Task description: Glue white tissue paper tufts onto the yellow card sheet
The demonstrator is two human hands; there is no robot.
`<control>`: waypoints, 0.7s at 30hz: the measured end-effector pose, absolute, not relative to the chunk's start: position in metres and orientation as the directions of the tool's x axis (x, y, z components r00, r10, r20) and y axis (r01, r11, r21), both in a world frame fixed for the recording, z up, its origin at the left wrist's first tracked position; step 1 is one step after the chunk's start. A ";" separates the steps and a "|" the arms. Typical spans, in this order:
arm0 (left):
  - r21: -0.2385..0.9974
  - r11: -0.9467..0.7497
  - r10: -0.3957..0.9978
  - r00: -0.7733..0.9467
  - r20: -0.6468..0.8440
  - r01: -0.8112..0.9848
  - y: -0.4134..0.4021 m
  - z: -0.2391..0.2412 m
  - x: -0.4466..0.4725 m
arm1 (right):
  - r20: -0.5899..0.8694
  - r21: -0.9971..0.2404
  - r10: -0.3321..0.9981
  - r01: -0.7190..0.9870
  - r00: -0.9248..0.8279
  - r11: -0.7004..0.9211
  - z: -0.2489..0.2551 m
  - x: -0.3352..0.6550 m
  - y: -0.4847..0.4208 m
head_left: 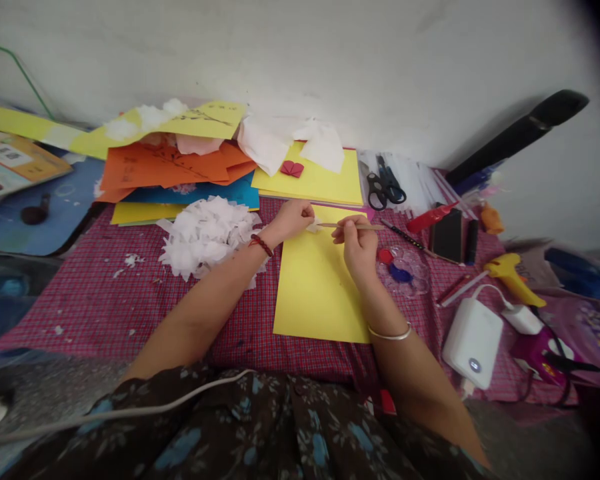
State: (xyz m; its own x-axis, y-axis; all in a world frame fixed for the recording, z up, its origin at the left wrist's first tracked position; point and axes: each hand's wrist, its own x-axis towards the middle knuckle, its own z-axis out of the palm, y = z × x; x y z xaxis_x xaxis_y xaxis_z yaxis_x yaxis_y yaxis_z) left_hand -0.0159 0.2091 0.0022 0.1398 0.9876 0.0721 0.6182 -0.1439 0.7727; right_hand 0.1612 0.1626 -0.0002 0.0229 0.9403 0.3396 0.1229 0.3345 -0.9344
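Observation:
My right hand (357, 247) is closed in a pinch on a thin brown wooden stick (370, 227), held nearly level above the yellow paper sheet (317, 287). At the stick's left tip is a small piece of white tissue paper (313, 227). My left hand (293, 220) is closed with its fingertips at that piece, over the sheet's top left part. To the left, under and behind my left forearm, lies a heap of cut white tissue pieces (205, 233). A clear paint palette (415, 273) with red and blue patches lies right of my right hand.
Behind lie a yellow paper stack (330, 183) with a red folded heart (291, 169), and orange sheets (155, 170). Black scissors (380, 190), a phone (447, 235), a yellow glue gun (515, 277) and a white power bank (473, 343) lie at right. A cable (170, 403) crosses my lap.

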 end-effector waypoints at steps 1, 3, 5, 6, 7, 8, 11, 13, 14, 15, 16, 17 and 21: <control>0.771 -0.140 0.988 0.136 0.070 0.622 0.209 0.002 -0.015 | 0.330 -0.935 0.944 0.138 0.002 0.326 -0.002 0.161 0.163; 0.763 -0.140 0.988 0.136 0.069 0.631 0.209 0.002 -0.014 | 0.314 -0.933 0.949 0.176 -0.025 0.313 -0.005 0.160 0.164; 0.760 -0.147 0.987 0.145 0.070 0.634 0.210 0.002 -0.013 | 0.302 -0.928 0.952 0.216 -0.044 0.304 -0.008 0.160 0.164; 0.759 -0.150 0.986 0.149 0.070 0.634 0.210 0.001 -0.013 | 0.296 -0.924 0.954 0.235 -0.054 0.300 -0.009 0.160 0.165; 0.757 -0.150 0.986 0.152 0.068 0.636 0.211 0.001 -0.013 | 0.290 -0.920 0.955 0.256 -0.064 0.296 -0.010 0.160 0.165; 0.753 -0.152 0.985 0.157 0.066 0.640 0.211 0.001 -0.013 | 0.285 -0.915 0.956 0.275 -0.075 0.295 -0.011 0.160 0.165; 0.732 -0.172 0.982 0.174 0.074 0.659 0.212 0.001 -0.013 | 0.285 -0.889 0.954 0.345 -0.096 0.300 -0.013 0.161 0.167; 0.726 -0.180 0.982 0.166 0.091 0.664 0.213 0.001 -0.014 | 0.290 -0.858 0.951 0.410 -0.108 0.309 -0.013 0.161 0.167; 0.728 -0.176 0.983 0.153 0.098 0.663 0.213 0.001 -0.014 | 0.291 -0.836 0.949 0.450 -0.121 0.314 -0.012 0.161 0.167; 0.733 -0.164 0.986 0.134 0.100 0.660 0.213 0.000 -0.015 | 0.289 -0.807 0.947 0.497 -0.141 0.320 -0.011 0.161 0.166; 0.739 -0.148 0.989 0.113 0.098 0.657 0.213 -0.001 -0.016 | 0.283 -0.771 0.945 0.547 -0.164 0.326 -0.009 0.161 0.165; 0.744 -0.133 0.991 0.095 0.093 0.655 0.213 -0.002 -0.016 | 0.275 -0.730 0.943 0.597 -0.189 0.333 -0.006 0.160 0.163; 0.739 -0.112 0.994 0.070 0.088 0.664 0.212 -0.008 -0.021 | 0.276 -0.570 0.922 0.726 -0.272 0.385 0.003 0.156 0.157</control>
State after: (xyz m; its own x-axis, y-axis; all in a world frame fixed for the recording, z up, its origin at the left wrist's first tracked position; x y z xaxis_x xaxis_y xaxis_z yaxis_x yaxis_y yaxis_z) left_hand -0.0206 0.2117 -0.0077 0.0704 0.9937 0.0876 0.6643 -0.1122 0.7390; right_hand 0.1561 0.1569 0.0029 -0.2716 0.9219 0.2762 0.7264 0.3846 -0.5695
